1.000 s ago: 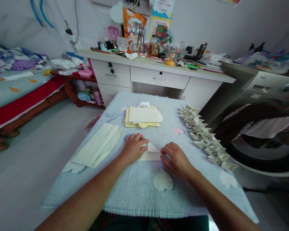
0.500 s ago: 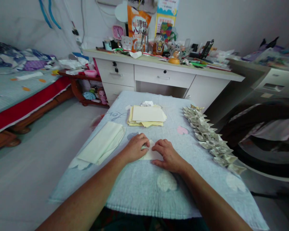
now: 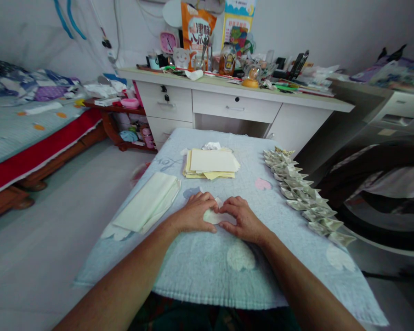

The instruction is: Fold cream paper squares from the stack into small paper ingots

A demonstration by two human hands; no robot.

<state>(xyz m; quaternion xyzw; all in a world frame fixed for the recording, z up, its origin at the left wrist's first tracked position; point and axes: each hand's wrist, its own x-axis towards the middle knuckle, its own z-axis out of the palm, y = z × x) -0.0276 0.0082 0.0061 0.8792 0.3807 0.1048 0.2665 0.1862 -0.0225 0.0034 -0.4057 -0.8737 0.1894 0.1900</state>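
Head view: left hand (image 3: 197, 213) and right hand (image 3: 241, 219), fingers curved, touch a pale paper (image 3: 212, 217) on the cloth-covered desk (image 3: 200, 271) — whether either grips it cannot be told. Beyond: a paper stack (image 3: 212, 162), folded sheets (image 3: 146, 202) left, folded pieces (image 3: 301, 195) right.

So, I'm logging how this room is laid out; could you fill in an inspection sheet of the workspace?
Surface: pale blue patterned cloth, slightly wrinkled.
Work things: small cream paper sheet; cream and yellow paper stack beyond it; folded pale green bundle left; row of pointed grey paper pieces right.
Clutter: crumpled white wad behind the stack.
Grips: left grip and right grip at the small sheet; contact unclear.
Cables: thin pale cord with black plug, left wall.
Surroundings: crowded white desk ahead, wooden bed left, grey washing machine right.
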